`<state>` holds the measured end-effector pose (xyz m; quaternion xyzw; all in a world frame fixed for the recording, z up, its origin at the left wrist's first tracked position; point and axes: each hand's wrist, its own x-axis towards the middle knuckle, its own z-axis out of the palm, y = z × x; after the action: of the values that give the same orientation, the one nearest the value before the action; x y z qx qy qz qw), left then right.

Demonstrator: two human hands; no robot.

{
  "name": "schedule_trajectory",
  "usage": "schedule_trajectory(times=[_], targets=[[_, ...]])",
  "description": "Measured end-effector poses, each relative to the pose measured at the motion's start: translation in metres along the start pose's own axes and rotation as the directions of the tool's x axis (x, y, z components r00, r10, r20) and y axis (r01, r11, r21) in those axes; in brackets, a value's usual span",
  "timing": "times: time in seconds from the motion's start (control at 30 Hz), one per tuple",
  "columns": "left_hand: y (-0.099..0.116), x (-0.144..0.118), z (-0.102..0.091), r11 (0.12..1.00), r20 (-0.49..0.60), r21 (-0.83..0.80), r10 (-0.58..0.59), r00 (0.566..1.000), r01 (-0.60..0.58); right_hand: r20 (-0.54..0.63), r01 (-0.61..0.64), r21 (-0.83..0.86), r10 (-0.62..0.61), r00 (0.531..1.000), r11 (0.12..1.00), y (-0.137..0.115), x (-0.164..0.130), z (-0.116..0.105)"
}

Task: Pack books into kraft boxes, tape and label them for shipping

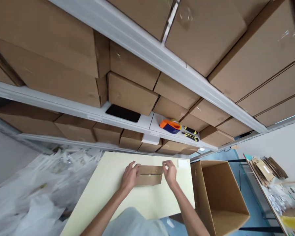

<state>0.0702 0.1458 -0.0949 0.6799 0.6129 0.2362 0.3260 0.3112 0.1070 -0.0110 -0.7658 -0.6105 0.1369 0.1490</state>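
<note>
A small brown cardboard box (pixel 149 179) lies on the pale yellow tabletop (pixel 98 190), with a dark slit running along its upper part. My left hand (pixel 129 177) grips its left end, fingers curled over the far corner. At the opposite end, the fingers of my right hand (pixel 170 172) pinch the far right corner. A small white paper slip (pixel 183 163) rests on the table just beyond my right hand.
Shelves ahead hold several cardboard boxes (pixel 132 93). On the lower ledge lie a black phone-like slab (pixel 123 113), an orange and blue tape dispenser (pixel 170 126) and yellow-black cutters (pixel 190 136). A big open carton (pixel 226 193) stands right; plastic bags (pixel 34 196) pile up left.
</note>
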Motion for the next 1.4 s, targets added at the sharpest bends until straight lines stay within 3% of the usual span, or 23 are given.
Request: schedule_trajectory(times=[0.07, 0.13, 0.2, 0.3, 0.4, 0.6, 0.7, 0.77, 0.8, 0.87, 0.93, 1.0, 1.1, 1.27, 1.4], targets=[[0.033, 0.021, -0.021, 0.988, -0.045, -0.095, 0.119, 0.992, -0.123, -0.158, 0.152, -0.022, -0.153, 0.975, 0.988, -0.015, 0.036, -0.041], [0.079, 0.049, -0.046, 0.949, -0.100, -0.183, 0.241, 0.965, -0.256, -0.265, 0.252, -0.113, -0.273, 0.925, 0.961, -0.035, 0.078, -0.084], [0.129, 0.075, -0.071, 0.906, -0.187, -0.221, 0.323, 0.928, -0.360, -0.235, 0.301, -0.267, -0.365, 0.901, 0.915, -0.055, 0.117, -0.118], [0.187, 0.098, -0.096, 0.857, -0.306, -0.228, 0.387, 0.870, -0.462, -0.023, 0.256, -0.437, -0.295, 0.955, 0.862, -0.081, 0.159, -0.141], [0.207, 0.097, -0.105, 0.841, -0.355, -0.230, 0.396, 0.847, -0.490, 0.108, 0.232, -0.455, -0.205, 0.973, 0.860, -0.097, 0.179, -0.142], [0.197, 0.070, -0.099, 0.864, -0.345, -0.286, 0.310, 0.886, -0.414, 0.133, 0.198, -0.368, -0.159, 0.978, 0.909, -0.105, 0.192, -0.149], [0.189, 0.051, -0.096, 0.856, -0.352, -0.350, 0.257, 0.900, -0.381, 0.103, 0.202, -0.294, -0.180, 0.978, 0.934, -0.096, 0.173, -0.147], [0.179, 0.031, -0.091, 0.833, -0.368, -0.399, 0.236, 0.899, -0.382, 0.017, 0.211, -0.064, -0.210, 0.978, 0.975, -0.085, 0.142, -0.134], [0.174, 0.018, -0.088, 0.821, -0.380, -0.422, 0.225, 0.897, -0.385, -0.050, 0.215, 0.151, -0.210, 0.976, 0.965, -0.079, 0.120, -0.124], [0.162, -0.012, -0.079, 0.802, -0.402, -0.453, 0.205, 0.893, -0.389, -0.126, 0.209, 0.638, -0.167, 0.978, 0.741, -0.067, 0.067, -0.100], [0.154, -0.044, -0.071, 0.792, -0.399, -0.469, 0.205, 0.894, -0.391, -0.070, 0.114, 0.853, -0.105, 0.992, 0.509, -0.059, 0.010, -0.077], [0.151, -0.073, -0.064, 0.794, -0.383, -0.473, 0.205, 0.901, -0.382, 0.005, 0.019, 0.921, -0.061, 0.998, 0.388, -0.058, -0.037, -0.063], [0.152, -0.104, -0.057, 0.818, -0.352, -0.458, 0.193, 0.916, -0.349, 0.072, -0.058, 0.936, -0.030, 0.997, 0.347, -0.057, -0.077, -0.058], [0.159, -0.128, -0.052, 0.842, -0.314, -0.393, 0.254, 0.915, -0.369, 0.208, -0.165, 0.927, -0.096, 0.973, 0.338, -0.041, -0.092, -0.061], [0.165, -0.132, -0.059, 0.868, -0.283, -0.328, 0.287, 0.915, -0.374, 0.194, -0.128, 0.905, -0.127, 0.973, 0.406, -0.027, -0.100, -0.064]])
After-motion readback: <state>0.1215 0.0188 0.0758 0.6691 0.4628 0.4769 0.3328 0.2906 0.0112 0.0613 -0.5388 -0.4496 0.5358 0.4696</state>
